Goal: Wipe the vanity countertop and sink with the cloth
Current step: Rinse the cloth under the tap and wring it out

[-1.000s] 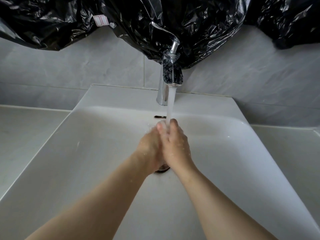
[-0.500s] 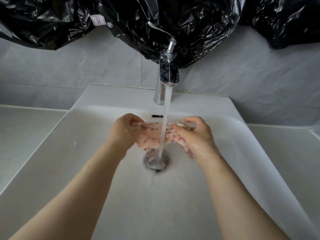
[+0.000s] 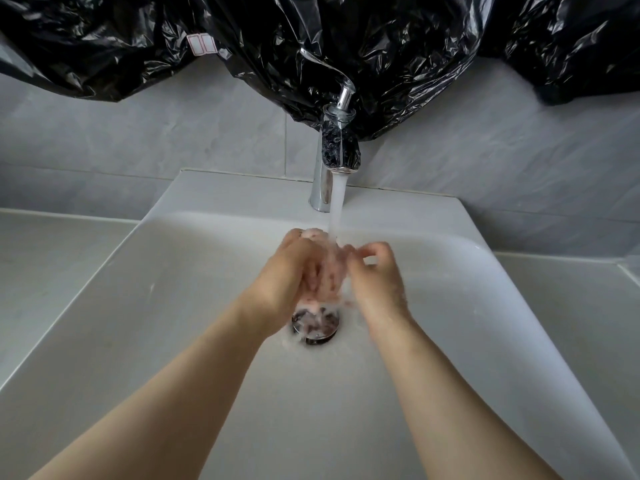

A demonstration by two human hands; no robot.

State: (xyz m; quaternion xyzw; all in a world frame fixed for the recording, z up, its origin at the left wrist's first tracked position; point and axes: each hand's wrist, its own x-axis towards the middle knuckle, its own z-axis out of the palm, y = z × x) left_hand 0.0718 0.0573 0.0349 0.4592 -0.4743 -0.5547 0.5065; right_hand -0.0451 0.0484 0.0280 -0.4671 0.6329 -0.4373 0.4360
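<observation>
Both hands have closed in since half a second ago: then they were spread apart with the cloth stretched flat between them, now they sit close together with it bunched up. Head view shifted slightly; faucet and basin unchanged.

Left hand (image 3: 287,275): fingers curled round the left side of the cloth (image 3: 329,268), back of hand toward the camera, thumb side up. Grip is firm.

Right hand (image 3: 377,282): fingers curled, fingertips (image 3: 358,256) pinching the cloth's right edge. Motion blur here, so the finer finger detail is unclear.

Hands nearly touching, only the wadded cloth between them. Cloth is pinkish with dark specks, soaked, held clear of the basin floor.

Water stream (image 3: 337,206) falls from the chrome faucet (image 3: 332,161) just beyond the hands and lands on top of the cloth, between the two sets of knuckles. Runoff drops to the drain (image 3: 315,323), directly under the hands and partly hidden by the left wrist.

White sink (image 3: 173,306) surrounds both forearms. Countertop (image 3: 52,254) lies well to the left of the left hand, and another strip to the right of the right hand. Grey tiled wall (image 3: 173,133) beyond the faucet, black plastic sheeting (image 3: 381,46) draped above it.
</observation>
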